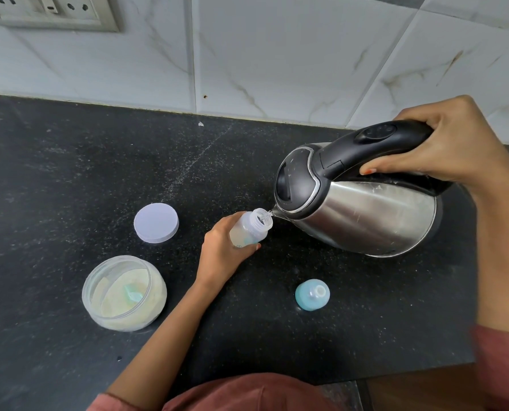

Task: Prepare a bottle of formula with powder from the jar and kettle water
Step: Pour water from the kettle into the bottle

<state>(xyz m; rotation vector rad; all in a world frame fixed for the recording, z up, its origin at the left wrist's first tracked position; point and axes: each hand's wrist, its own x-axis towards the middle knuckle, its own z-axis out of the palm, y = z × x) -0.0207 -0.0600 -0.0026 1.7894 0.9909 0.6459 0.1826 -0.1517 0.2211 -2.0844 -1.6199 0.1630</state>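
We note the open jar [124, 293] of powder, a teal scoop [131, 295] inside it, lower left of the bottle [251, 226]. Its flat lid [156, 223] lies to the bottle's left on the black counter [69, 161]. Our left hand [225, 252] wraps its fingers round the bottle, which tilts, long axis lower left to upper right, mouth toward the kettle [357, 212]. A blue teat cap [312, 294] stands lower right of the bottle. The kettle tips, spout leftward at the bottle's mouth, a thin stream of water passing. Our right hand [455, 146] grips its handle.
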